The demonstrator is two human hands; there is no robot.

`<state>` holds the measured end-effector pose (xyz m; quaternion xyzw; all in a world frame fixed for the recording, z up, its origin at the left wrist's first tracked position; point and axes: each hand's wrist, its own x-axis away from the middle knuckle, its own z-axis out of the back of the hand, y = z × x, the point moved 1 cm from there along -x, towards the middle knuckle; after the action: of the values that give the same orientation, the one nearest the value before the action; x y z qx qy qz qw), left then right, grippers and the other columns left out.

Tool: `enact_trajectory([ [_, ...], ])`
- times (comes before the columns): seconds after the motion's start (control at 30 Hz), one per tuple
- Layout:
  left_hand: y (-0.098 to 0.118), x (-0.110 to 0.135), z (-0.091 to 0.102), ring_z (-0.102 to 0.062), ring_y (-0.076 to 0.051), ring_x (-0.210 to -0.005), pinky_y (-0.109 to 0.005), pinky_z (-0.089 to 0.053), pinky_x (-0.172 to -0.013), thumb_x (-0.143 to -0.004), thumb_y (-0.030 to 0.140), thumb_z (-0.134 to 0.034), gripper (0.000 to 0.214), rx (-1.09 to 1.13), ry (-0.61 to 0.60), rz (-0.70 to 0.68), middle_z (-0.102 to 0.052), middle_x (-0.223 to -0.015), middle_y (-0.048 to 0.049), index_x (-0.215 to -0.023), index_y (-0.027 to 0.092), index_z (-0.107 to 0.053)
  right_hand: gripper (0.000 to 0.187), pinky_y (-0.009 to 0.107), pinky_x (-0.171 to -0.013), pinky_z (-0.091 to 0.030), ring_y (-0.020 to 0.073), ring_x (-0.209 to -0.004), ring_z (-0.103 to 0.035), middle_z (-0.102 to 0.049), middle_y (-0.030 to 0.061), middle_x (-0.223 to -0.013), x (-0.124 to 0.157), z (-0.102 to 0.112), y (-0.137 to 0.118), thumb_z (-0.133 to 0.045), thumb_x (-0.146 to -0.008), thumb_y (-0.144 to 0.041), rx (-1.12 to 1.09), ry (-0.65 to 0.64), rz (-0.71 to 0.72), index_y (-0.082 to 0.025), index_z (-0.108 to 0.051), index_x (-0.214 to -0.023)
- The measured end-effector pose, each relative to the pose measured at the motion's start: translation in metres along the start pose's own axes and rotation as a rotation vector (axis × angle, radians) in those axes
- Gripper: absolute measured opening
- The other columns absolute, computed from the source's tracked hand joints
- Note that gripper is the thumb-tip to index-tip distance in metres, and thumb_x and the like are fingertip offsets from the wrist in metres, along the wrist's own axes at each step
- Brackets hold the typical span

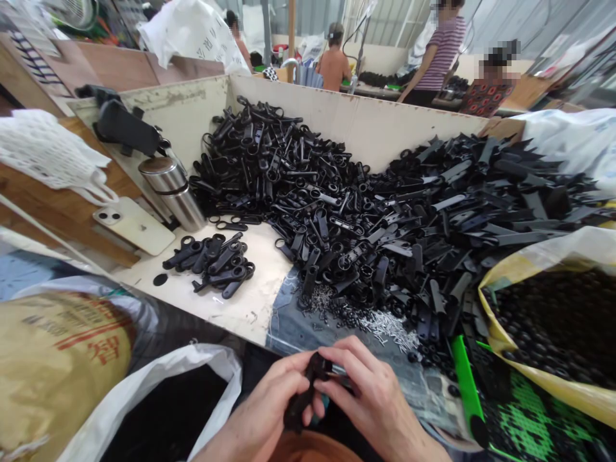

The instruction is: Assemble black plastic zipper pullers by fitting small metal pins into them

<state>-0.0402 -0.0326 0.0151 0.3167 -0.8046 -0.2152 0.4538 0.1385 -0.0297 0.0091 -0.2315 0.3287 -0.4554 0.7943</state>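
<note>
1. A black plastic pull is gripped by the left hand and right hand, both closed on it.
2. It is held just off the near edge of the white table, below a heap of black pulls.

Between your left hand and right hand you hold a black plastic pull tab, a long, matte piece tilted across your palms, its lower end pointing down past your left hand. Its upper end sits pinched where your hands meet, beside a thin dark piece held by your right hand. Your hands partly hide both pieces, so you can't see whether they are joined.
</note>
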Motion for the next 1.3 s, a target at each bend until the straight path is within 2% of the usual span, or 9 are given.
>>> enact_trajectory([
  [0.2,-0.006,0.001,0.003,-0.054,-0.015,-0.069,-0.027,-0.039,-0.064,-0.071,0.026,-0.067,0.05,-0.108,-0.015,0.048,-0.066,-0.074,-0.0031,-0.119,0.01,-0.071,0.025,0.024,-0.058,-0.06,0.017,-0.07,-0.073,-0.068,0.0063,-0.093,0.002,0.003,0.003,-0.047,-0.109,-0.037,0.065,-0.051,0.037,-0.019,-0.064,-0.115],
  [0.33,-0.01,0.0,0.003,-0.05,-0.013,-0.069,-0.025,-0.038,-0.064,-0.08,0.043,-0.076,0.057,-0.195,-0.073,0.016,-0.06,-0.075,0.0003,-0.128,0.013,-0.068,0.025,0.026,-0.059,-0.061,0.0178,-0.07,-0.073,-0.069,0.0071,-0.093,0.006,0.004,0.004,-0.044,-0.109,-0.031,0.102,-0.123,0.074,-0.018,-0.064,-0.116],
  [0.5,-0.015,-0.001,0.005,-0.049,-0.013,-0.066,-0.024,-0.037,-0.062,-0.081,0.057,-0.075,0.065,-0.221,-0.056,0.019,-0.059,-0.074,0.0006,-0.13,0.014,-0.068,0.026,0.025,-0.067,-0.064,0.0185,-0.077,-0.075,-0.071,0.0088,-0.101,0.01,0.005,0.004,-0.052,-0.107,-0.033,0.055,-0.124,0.05,-0.021,-0.064,-0.126],
  [0.67,-0.012,-0.001,0.004,-0.049,-0.012,-0.064,-0.024,-0.037,-0.06,-0.089,0.049,-0.069,0.053,-0.314,-0.071,0.001,-0.057,-0.073,0.0018,-0.129,0.016,-0.068,0.029,0.023,-0.073,-0.064,0.0183,-0.086,-0.076,-0.071,0.0086,-0.103,0.016,0.005,0.005,-0.052,-0.107,-0.029,-0.034,-0.036,0.052,-0.023,-0.062,-0.134],
  [0.87,-0.015,-0.005,0.005,-0.056,-0.015,-0.067,-0.027,-0.046,-0.064,-0.094,0.034,-0.061,0.041,-0.56,-0.036,-0.099,-0.068,-0.086,-0.0022,-0.131,0.017,-0.068,0.03,0.023,-0.068,-0.065,0.0186,-0.082,-0.076,-0.072,0.0099,-0.1,0.023,0.0,0.005,-0.046,-0.109,-0.026,0.025,-0.004,0.083,-0.021,-0.062,-0.135],
  [0.93,-0.018,-0.005,0.007,-0.062,-0.019,-0.073,-0.03,-0.05,-0.07,-0.092,0.035,-0.063,0.042,-0.577,0.016,-0.115,-0.073,-0.09,-0.0048,-0.13,0.018,-0.07,0.032,0.024,-0.067,-0.065,0.0194,-0.082,-0.077,-0.072,0.0112,-0.102,0.026,-0.003,0.004,-0.045,-0.109,-0.024,0.062,-0.006,0.098,-0.02,-0.06,-0.138],
  [1.0,-0.021,-0.004,0.01,-0.067,-0.026,-0.091,-0.034,-0.052,-0.083,-0.089,0.037,-0.067,0.043,-0.542,0.075,-0.136,-0.076,-0.101,-0.0084,-0.128,0.019,-0.072,0.035,0.023,-0.066,-0.066,0.0196,-0.081,-0.078,-0.072,0.0118,-0.103,0.028,-0.005,0.003,-0.044,-0.109,-0.022,0.083,-0.005,0.099,-0.02,-0.057,-0.141],
  [1.13,-0.027,-0.003,0.014,-0.059,-0.034,-0.125,-0.041,-0.043,-0.109,-0.084,0.038,-0.074,0.045,-0.454,0.137,-0.182,-0.074,-0.124,-0.0123,-0.125,0.022,-0.075,0.039,0.023,-0.067,-0.066,0.0204,-0.083,-0.078,-0.073,0.0126,-0.104,0.032,-0.007,0.001,-0.045,-0.108,-0.02,0.093,0.009,0.091,-0.019,-0.053,-0.146],
  [1.3,-0.028,0.001,0.012,-0.051,-0.037,-0.138,-0.05,-0.032,-0.119,-0.087,0.04,-0.071,0.053,-0.609,0.177,-0.032,-0.065,-0.143,-0.0149,-0.136,0.021,-0.068,0.037,0.023,-0.066,-0.066,0.021,-0.083,-0.078,-0.073,0.0126,-0.102,0.038,-0.009,0.0,-0.046,-0.108,-0.019,0.083,0.009,0.088,-0.019,-0.057,-0.143],
])
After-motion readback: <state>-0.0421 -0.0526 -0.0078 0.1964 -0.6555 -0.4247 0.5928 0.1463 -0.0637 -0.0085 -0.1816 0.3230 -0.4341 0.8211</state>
